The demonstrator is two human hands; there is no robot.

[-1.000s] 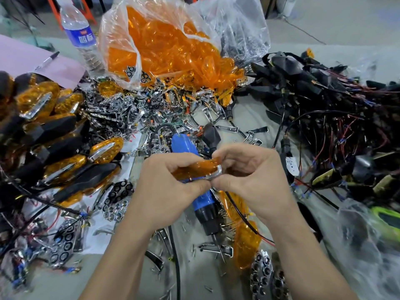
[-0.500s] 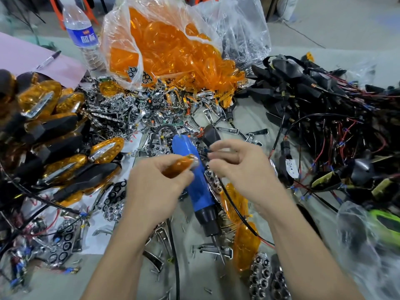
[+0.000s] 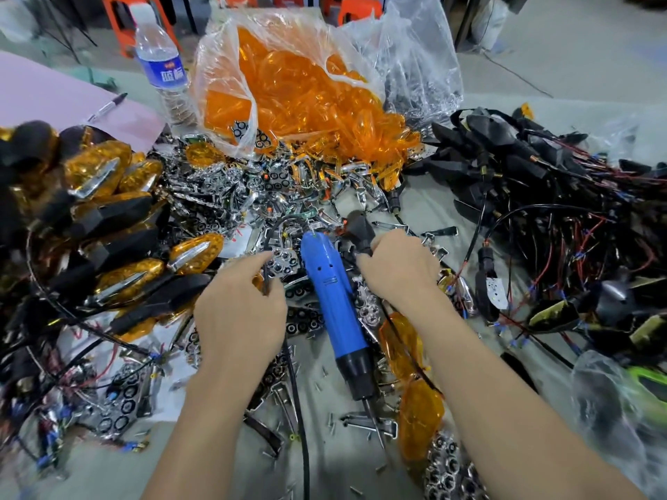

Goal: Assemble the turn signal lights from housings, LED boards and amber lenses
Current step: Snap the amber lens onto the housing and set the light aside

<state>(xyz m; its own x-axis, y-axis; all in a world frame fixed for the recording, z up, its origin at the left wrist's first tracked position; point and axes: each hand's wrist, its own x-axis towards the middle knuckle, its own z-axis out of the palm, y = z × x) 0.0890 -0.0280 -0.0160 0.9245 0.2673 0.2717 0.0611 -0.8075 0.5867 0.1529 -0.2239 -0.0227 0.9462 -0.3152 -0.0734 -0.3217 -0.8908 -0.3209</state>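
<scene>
My left hand (image 3: 238,312) is curled left of a blue electric screwdriver (image 3: 332,301) that lies on the table. It holds an amber lens (image 3: 257,282), of which only a sliver shows past the fingers. On the screwdriver's other side, my right hand (image 3: 397,270) grips the stem of a black housing (image 3: 359,227). A heap of chrome LED reflector pieces (image 3: 252,196) lies just beyond both hands.
A clear bag of amber lenses (image 3: 296,102) and a water bottle (image 3: 162,66) stand at the back. Finished amber lights (image 3: 101,218) are piled on the left, wired black housings (image 3: 541,196) on the right. Loose amber lenses (image 3: 420,420) and screws lie near the front.
The hands have parted and moved away from me. My right hand let go of the amber lens and took hold of a black housing; my left hand kept the lens.
</scene>
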